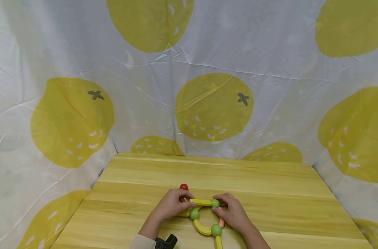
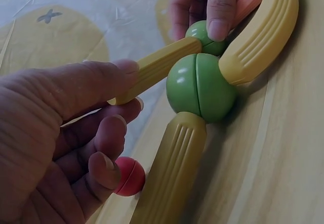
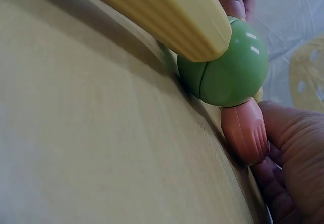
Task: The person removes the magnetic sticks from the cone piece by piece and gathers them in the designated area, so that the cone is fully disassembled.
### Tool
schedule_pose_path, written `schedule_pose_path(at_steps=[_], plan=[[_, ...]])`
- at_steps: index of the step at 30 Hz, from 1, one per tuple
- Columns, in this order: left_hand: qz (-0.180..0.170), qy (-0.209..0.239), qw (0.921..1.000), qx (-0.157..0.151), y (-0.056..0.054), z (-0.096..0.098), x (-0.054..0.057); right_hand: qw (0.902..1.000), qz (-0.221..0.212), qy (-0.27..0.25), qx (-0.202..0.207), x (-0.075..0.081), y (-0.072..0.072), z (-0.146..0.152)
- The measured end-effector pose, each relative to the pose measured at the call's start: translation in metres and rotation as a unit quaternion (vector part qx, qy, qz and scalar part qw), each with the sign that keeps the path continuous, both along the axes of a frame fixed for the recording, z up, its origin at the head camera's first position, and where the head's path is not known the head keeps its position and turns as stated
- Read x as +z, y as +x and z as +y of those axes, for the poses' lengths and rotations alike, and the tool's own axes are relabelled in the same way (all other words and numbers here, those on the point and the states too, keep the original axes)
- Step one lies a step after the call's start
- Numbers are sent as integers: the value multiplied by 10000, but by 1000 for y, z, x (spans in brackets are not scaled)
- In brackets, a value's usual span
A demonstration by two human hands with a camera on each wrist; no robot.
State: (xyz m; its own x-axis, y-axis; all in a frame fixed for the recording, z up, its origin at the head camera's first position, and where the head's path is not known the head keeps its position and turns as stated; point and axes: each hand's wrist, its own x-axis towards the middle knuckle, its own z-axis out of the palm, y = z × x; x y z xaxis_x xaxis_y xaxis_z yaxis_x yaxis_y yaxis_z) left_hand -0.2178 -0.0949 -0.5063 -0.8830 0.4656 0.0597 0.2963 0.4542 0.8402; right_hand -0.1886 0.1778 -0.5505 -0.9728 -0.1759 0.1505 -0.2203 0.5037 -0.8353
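Observation:
My left hand (image 1: 172,203) pinches the free end of a straight yellow magnetic stick (image 1: 201,202) between thumb and forefinger. At its other end the stick meets a green ball (image 1: 215,203), which my right hand (image 1: 235,213) grips with thumb and fingers. A coral curved stick (image 3: 245,133) runs from that ball beside the right hand to another green ball (image 1: 216,230). From there a curved yellow stick (image 1: 201,228) leads to a third green ball (image 2: 201,87). A straight yellow stick (image 2: 174,168) extends from this third ball beneath the left hand.
A red ball (image 1: 183,186) lies just beyond the left hand. Another yellow stick (image 1: 218,242) points from the nearest green ball toward the table's front. The wooden table (image 1: 285,193) is bordered by a lemon-print cloth (image 1: 145,103). A black device (image 1: 166,242) sits at the left wrist.

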Motion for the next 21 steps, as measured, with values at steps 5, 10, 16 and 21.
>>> schedule_pose_path(at_steps=[5,10,16,21], plan=[[-25,52,10000,-38,-1,-2,0,10000,-30,78,4,0,0,1],[-119,124,9996,211,-3,-15,6,9999,-102,64,-120,2,-1,3],[-86,128,9970,757,-7,-40,9,9998,-120,37,-153,0,-1,5],[-149,148,9957,904,-12,-50,4,9998,-127,12,-165,0,-2,4]])
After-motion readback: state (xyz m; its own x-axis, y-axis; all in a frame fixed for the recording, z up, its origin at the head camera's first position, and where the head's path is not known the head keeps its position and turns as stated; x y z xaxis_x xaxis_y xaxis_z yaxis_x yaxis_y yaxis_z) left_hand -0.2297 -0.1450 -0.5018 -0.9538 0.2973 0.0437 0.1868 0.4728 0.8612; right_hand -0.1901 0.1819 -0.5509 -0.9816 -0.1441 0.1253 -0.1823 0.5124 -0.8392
